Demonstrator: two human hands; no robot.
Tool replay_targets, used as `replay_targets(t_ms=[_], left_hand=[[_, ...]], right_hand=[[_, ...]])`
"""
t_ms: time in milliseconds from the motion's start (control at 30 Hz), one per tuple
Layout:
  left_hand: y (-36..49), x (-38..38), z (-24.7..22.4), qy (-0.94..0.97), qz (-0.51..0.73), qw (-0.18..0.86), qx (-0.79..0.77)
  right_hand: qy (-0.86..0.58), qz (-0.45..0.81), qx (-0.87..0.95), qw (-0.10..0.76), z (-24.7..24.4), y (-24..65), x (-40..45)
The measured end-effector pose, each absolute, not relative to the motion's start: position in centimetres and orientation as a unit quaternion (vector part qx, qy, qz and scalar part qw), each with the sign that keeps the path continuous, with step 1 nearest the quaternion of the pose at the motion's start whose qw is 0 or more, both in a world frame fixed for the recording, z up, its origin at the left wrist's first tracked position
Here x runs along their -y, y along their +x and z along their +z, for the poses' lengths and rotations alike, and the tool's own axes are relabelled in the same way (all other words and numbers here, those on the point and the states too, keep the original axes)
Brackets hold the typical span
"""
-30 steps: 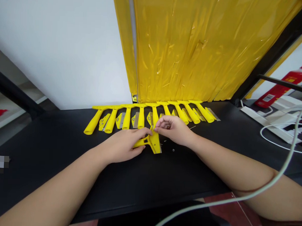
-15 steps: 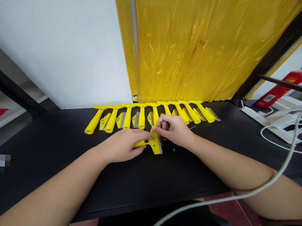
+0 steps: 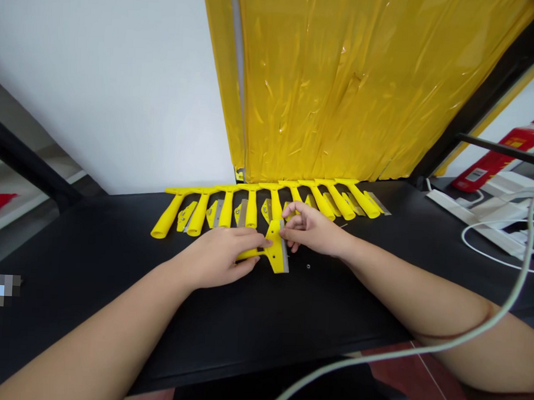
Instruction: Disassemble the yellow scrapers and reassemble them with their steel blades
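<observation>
My left hand (image 3: 229, 254) is closed around the handle of a yellow scraper (image 3: 274, 256), its thumb and fingers near the neck. The scraper's wide head points right, with small holes in it and a grey metal blade along its edge. Beside the top of that blade is my right hand (image 3: 314, 228), fingers bent and apart, nothing visible in them. A tiny metal nut (image 3: 308, 266) lies on the black table just below the right hand. Other small parts near the fingers are partly hidden.
A row of yellow scraper handles (image 3: 195, 211) with blade pieces between them lines the table's back edge. Yellow plastic sheeting (image 3: 320, 96) hangs behind. At right are a red bottle (image 3: 499, 154) and a white power strip (image 3: 473, 224); a white cable (image 3: 420, 350) crosses the front.
My right hand has moved slightly right, off the scraper's upper hole, and its pinched fingers have spread. The left hand keeps its hold on the scraper.
</observation>
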State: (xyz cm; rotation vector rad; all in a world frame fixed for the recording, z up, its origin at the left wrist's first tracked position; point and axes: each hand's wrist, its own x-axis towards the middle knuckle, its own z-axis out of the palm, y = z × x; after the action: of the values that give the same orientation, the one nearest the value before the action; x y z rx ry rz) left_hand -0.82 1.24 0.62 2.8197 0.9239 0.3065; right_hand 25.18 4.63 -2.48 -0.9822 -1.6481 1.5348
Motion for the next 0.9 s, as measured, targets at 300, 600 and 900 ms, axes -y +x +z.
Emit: replay_targets(t_ms=[300, 600, 900], left_hand=[[-0.8, -1.3, 0.7, 0.955, 0.093, 0.028, -0.279], [-0.9, -1.3, 0.7, 0.953, 0.096, 0.032, -0.287], [-0.9, -1.4, 0.7, 0.952, 0.097, 0.026, -0.288]], right_hand=[[-0.36, 0.599, 0.625, 0.347, -2.5, 25.1, -4.5], [-0.426, 0.449, 0.75, 0.234, 0.7, 27.5, -4.0], [-0.423, 0.331, 0.841, -0.06, 2.5, 28.7, -3.0]])
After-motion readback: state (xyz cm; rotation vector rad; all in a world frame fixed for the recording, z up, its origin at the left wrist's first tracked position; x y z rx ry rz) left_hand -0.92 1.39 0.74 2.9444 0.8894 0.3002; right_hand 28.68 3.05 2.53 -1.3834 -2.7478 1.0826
